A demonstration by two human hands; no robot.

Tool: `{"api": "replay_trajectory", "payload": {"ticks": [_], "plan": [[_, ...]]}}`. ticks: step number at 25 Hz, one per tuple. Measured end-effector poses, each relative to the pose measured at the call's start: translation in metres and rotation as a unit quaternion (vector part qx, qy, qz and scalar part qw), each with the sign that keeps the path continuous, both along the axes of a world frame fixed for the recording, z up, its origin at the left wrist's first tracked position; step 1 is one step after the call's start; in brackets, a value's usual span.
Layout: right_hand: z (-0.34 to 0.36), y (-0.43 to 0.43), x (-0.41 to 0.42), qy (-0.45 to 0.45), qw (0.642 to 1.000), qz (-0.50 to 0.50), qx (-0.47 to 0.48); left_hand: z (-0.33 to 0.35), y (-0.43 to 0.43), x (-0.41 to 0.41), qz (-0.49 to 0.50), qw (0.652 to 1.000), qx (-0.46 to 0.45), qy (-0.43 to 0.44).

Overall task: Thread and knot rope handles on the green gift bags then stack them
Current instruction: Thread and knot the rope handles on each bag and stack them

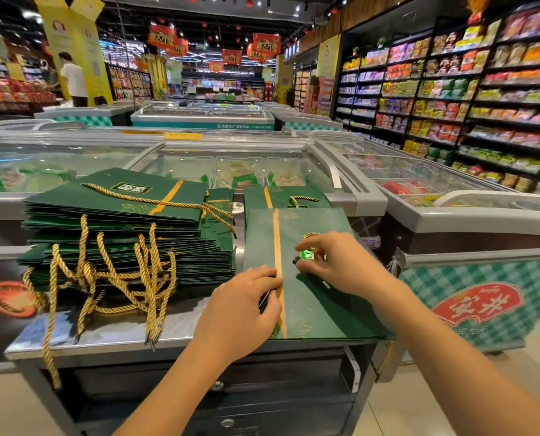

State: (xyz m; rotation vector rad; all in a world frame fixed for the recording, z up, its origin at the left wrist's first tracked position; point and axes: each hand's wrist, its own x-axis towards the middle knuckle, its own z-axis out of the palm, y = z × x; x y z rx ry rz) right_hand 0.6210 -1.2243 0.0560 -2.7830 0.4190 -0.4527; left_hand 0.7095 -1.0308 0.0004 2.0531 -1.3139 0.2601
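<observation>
A flat green gift bag [312, 297] with a gold stripe lies on the metal counter [111, 336] in front of me. My left hand [243, 306] grips the bag's left edge near the stripe. My right hand [335, 262] pinches a gold rope handle [309, 236] where it loops at the bag's label. To the left sits a tall stack of green bags [127, 228] with gold ropes [105, 278] hanging over the counter's front edge. Another green bag [284, 198] lies behind the one I hold.
Glass-topped chest freezers [231, 165] stand behind and to the right of the counter. Product shelves [451, 99] line the right aisle. A person [73, 78] stands far off at the back left. Tiled floor [451, 391] lies to the lower right.
</observation>
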Motion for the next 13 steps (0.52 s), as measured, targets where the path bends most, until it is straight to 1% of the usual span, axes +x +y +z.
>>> {"api": "replay_trajectory", "payload": {"ticks": [2,4,8,11,13], "plan": [[-0.007,0.006,0.008,0.009,1.0,0.015,-0.011,0.001,0.0,0.0,0.0,1.0,0.003,0.004],[-0.011,0.004,0.004,-0.009,1.0,0.029,0.008,0.002,0.0,0.001,0.0,1.0,-0.002,0.013],[-0.009,-0.018,-0.032,-0.107,0.99,0.006,0.096,-0.001,-0.003,0.005,0.005,0.999,-0.01,0.037],[-0.013,-0.033,-0.058,-0.128,0.98,0.005,0.155,0.003,-0.003,0.004,0.028,0.999,0.008,0.033],[-0.019,-0.034,-0.065,-0.135,0.971,0.012,0.199,0.01,-0.003,0.002,0.06,0.997,0.05,0.002]]}}
